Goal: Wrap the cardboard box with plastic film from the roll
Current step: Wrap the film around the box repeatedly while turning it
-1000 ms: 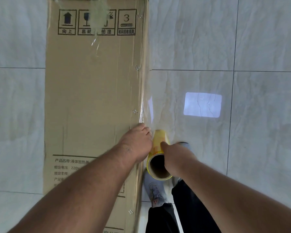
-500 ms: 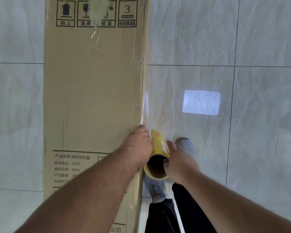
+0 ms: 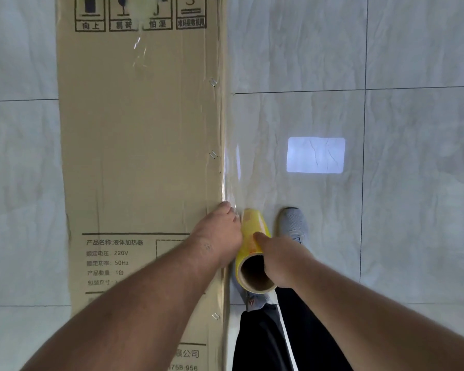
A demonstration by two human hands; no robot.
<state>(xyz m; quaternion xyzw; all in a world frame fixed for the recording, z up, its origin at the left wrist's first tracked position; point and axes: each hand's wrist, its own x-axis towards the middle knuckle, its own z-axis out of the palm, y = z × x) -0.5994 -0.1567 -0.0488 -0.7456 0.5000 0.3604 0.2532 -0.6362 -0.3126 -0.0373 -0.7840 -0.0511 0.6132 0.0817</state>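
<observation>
A tall brown cardboard box (image 3: 140,145) with black printed symbols and text fills the left-centre of the view. Clear plastic film (image 3: 233,167) clings along its right edge and stretches to a yellow roll (image 3: 252,236) with a hollow cardboard core. My left hand (image 3: 217,234) lies against the box's right edge and touches the left side of the roll. Gripping the roll's near end from the right is my right hand (image 3: 281,261), its thumb on top.
Pale marble-look floor tiles (image 3: 413,210) surround the box. A bright window reflection (image 3: 316,155) lies on the tile to the right. My grey shoe (image 3: 292,223) and dark trouser legs (image 3: 263,338) stand just right of the box's edge.
The view has drifted slightly so the box's top symbols sit higher in frame. My right foot has stepped forward into view. Both hands stay on the roll at the box's edge.
</observation>
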